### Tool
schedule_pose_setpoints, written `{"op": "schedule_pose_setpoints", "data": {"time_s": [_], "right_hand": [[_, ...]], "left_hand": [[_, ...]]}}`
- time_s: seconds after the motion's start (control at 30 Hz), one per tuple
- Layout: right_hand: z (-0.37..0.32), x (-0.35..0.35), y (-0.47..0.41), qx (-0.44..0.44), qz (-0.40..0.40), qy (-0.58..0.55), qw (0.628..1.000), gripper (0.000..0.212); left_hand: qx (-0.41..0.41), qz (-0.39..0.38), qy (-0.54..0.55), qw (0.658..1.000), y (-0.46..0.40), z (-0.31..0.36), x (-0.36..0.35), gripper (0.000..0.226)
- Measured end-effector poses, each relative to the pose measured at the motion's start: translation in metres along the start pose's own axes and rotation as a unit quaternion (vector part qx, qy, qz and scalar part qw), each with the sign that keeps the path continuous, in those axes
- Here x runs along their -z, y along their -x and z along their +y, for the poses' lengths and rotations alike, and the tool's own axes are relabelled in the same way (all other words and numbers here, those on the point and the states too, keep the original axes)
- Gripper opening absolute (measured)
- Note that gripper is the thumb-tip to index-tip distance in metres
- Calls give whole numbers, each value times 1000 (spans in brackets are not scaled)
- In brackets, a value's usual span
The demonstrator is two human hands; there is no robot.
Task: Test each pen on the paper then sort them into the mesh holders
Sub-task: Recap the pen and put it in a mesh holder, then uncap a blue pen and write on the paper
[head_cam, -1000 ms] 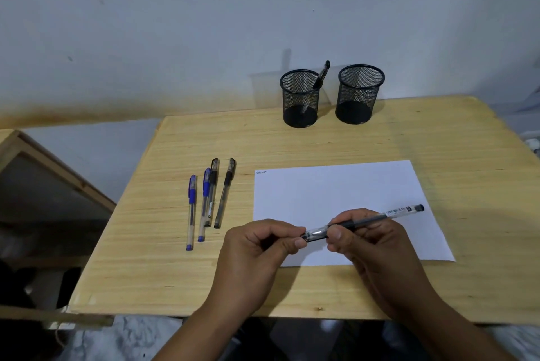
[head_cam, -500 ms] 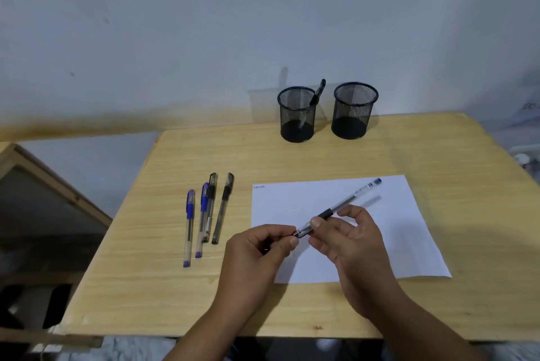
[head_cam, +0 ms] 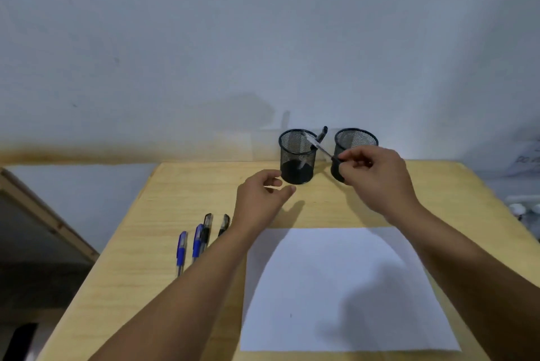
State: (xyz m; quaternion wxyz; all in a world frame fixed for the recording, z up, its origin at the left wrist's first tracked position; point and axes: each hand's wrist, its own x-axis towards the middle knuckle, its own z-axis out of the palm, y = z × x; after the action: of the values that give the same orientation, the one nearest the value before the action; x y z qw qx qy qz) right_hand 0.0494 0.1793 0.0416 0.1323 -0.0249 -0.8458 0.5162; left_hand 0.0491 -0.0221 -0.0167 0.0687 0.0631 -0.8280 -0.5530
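The right hand (head_cam: 377, 176) is pinching a light, stiff black pen (head_cam: 317, 146) by its grip end — tip poking over the left mesh holder (head_cam: 297, 156) — while the left hand (head_cam: 260, 200) is hovering, loosely curled, holding nothing

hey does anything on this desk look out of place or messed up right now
Nothing stands out. The two mesh holders stand upright, the paper lies flat, and four pens lie in a row. The right hand holds a pen at the left holder's rim; the left hand hovers.
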Motion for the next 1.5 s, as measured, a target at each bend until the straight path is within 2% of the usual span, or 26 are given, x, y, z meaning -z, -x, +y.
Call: {"op": "schedule_pose_setpoints", "data": {"time_s": [0.13,0.23,0.3,0.43,0.73,0.87,0.97,1.03,1.23,1.33,1.5], "right_hand": [[-12,1,-39,48,-49,130,989,16],[-17,-4,-59,81,-62,171,980,17],[-18,-10,-68,105,-62,181,976,12],[-18,-25,-80,142,-82,232,959,3],[-2,-46,-85,157,-85,257,950,30],[8,-42,-74,197,-31,239,950,29],[15,-38,-55,219,26,218,951,18],[18,-38,-37,226,36,189,955,12],[18,-73,23,124,-86,135,979,5],[8,-99,54,89,-165,131,973,4],[-18,-141,103,85,-277,119,950,10]], "left_hand": [[-20,22,-35,999,-35,8,-17,60],[-29,39,-66,997,-56,5,-29,80],[-28,38,-74,996,-64,5,-33,82],[-35,41,-63,997,-72,3,-36,68],[-37,22,-57,997,-70,0,-34,59],[-19,9,-71,997,-61,-2,-23,64],[-17,4,-75,997,-48,-6,-5,49],[-19,11,-90,996,-37,-11,10,37],[-8,22,-158,987,-3,-28,65,24],[12,40,-199,979,11,-38,93,24],[82,72,-263,959,31,-59,128,31]]}}
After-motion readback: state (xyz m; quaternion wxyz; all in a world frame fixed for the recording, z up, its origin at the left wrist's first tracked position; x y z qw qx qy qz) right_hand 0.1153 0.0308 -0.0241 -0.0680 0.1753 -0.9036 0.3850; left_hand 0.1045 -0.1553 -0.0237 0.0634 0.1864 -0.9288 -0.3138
